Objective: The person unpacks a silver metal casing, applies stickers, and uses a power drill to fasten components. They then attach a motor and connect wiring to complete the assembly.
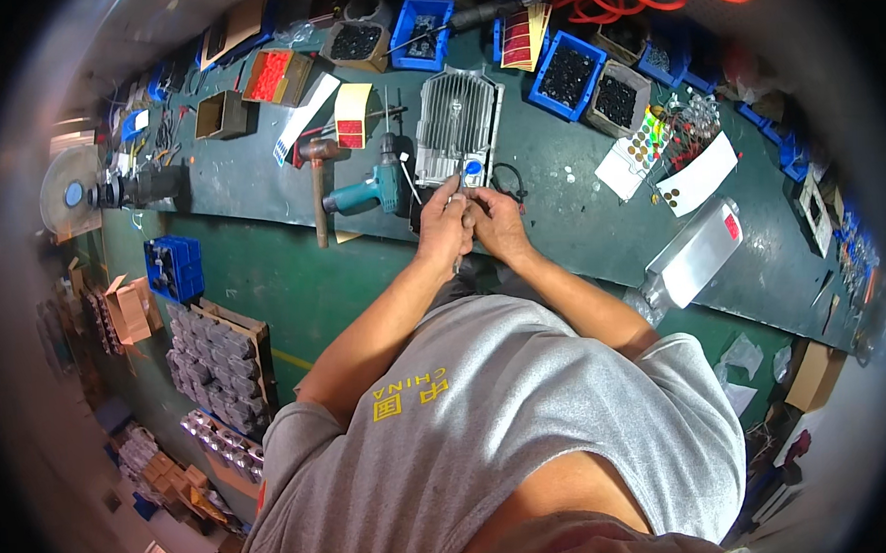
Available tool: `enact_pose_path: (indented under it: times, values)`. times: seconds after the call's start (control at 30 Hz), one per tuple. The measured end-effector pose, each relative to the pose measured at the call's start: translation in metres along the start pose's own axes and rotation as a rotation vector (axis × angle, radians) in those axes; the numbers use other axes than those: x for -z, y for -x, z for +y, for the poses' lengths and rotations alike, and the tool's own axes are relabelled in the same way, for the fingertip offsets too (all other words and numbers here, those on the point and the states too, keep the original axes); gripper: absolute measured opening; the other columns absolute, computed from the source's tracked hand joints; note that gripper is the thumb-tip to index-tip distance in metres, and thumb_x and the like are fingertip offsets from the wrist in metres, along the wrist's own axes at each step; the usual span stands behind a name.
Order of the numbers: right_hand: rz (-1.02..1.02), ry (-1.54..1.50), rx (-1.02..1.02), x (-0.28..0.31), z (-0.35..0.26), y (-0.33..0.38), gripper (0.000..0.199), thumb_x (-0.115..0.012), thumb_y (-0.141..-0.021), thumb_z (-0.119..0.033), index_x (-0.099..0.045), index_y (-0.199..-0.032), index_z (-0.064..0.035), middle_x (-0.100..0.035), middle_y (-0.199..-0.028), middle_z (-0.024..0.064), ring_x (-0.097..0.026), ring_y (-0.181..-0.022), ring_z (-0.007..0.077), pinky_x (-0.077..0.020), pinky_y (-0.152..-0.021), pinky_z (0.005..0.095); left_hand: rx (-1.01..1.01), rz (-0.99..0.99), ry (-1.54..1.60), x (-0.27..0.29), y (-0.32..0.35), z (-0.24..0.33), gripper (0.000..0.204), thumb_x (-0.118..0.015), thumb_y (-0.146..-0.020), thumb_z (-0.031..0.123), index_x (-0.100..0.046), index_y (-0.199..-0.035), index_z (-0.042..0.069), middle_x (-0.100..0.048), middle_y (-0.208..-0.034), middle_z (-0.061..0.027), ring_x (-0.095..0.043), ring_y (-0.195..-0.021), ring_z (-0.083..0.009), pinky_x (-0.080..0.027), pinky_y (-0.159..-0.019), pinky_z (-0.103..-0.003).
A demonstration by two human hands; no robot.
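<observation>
A silver finned metal housing (pixel 452 116) lies on the dark green bench in front of me, with a round blue part (pixel 473 168) at its near end. At that end, my left hand (pixel 444 231) is closed around a thin metal rod-like tool (pixel 457 267), whose kind I cannot tell. Right beside it, my right hand (pixel 501 225) has its fingers bent and pressed together against the left fingers. What it pinches is hidden. A black cable (pixel 514 185) curls by the right hand. Left of the housing lie a teal power drill (pixel 363 193) and a wooden-handled hammer (pixel 319 193).
Blue bins (pixel 565 75) and cardboard boxes (pixel 355 43) of small parts line the bench's back. Sticker sheets (pixel 354 111) lie left and right. Another metal housing (pixel 697 253) sits at the right front edge. Stacked grey castings (pixel 214 364) stand on the floor left.
</observation>
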State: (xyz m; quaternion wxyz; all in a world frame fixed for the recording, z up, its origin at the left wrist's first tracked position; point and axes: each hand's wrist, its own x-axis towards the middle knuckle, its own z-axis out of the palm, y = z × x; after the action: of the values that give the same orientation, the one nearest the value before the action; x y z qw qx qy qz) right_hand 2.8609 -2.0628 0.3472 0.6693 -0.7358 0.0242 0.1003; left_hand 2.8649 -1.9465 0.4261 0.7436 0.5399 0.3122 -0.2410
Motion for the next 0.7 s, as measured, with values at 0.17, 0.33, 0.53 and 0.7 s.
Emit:
enact_pose_path:
  times: [0.17,0.33,0.53,0.7]
  values:
    - [-0.049,-0.061,-0.173,0.013,0.004,0.004,0.016,-0.058,-0.09,0.0,-0.072,-0.097,0.0027,-0.072,-0.082,0.0151,-0.07,-0.075,0.0246,-0.0537,-0.07,0.0338,-0.064,0.038,-0.045,-0.011,-0.003,-0.01,0.046,-0.042,-0.108,0.017,-0.038,-0.155,0.013,-0.051,-0.074,0.0015,-0.04,-0.052,-0.005,-0.033,-0.04,-0.022]
    - [0.187,0.071,0.086,0.027,0.024,-0.009,0.018,-0.056,-0.092,0.002,-0.07,-0.104,0.0024,-0.068,-0.09,0.0074,-0.062,-0.077,0.0123,-0.0522,-0.07,0.0286,-0.059,0.096,-0.175,-0.02,0.002,-0.007,0.045,-0.043,-0.109,0.018,-0.041,-0.153,0.019,-0.049,-0.075,0.0022,-0.038,-0.052,-0.005,-0.033,-0.042,-0.022]
    - [0.315,0.14,0.068,0.038,0.005,-0.064,0.04,-0.066,-0.094,-0.015,-0.06,-0.129,0.0016,-0.066,-0.116,0.0154,-0.064,-0.092,0.0169,-0.0522,-0.082,0.0307,-0.065,0.114,-0.102,-0.026,0.007,-0.009,0.043,-0.042,-0.109,0.019,-0.041,-0.152,0.02,-0.046,-0.074,0.0029,-0.039,-0.054,-0.0052,-0.033,-0.042,-0.022]
    - [0.268,0.228,0.096,0.031,-0.006,-0.096,0.066,-0.067,-0.094,-0.032,-0.044,-0.147,-0.0005,-0.059,-0.134,0.0274,-0.061,-0.113,0.035,-0.0479,-0.098,0.0413,-0.06,0.135,-0.083,-0.035,0.01,-0.011,0.044,-0.041,-0.109,0.02,-0.037,-0.153,0.019,-0.046,-0.074,0.0024,-0.039,-0.054,-0.0055,-0.034,-0.042,-0.022]
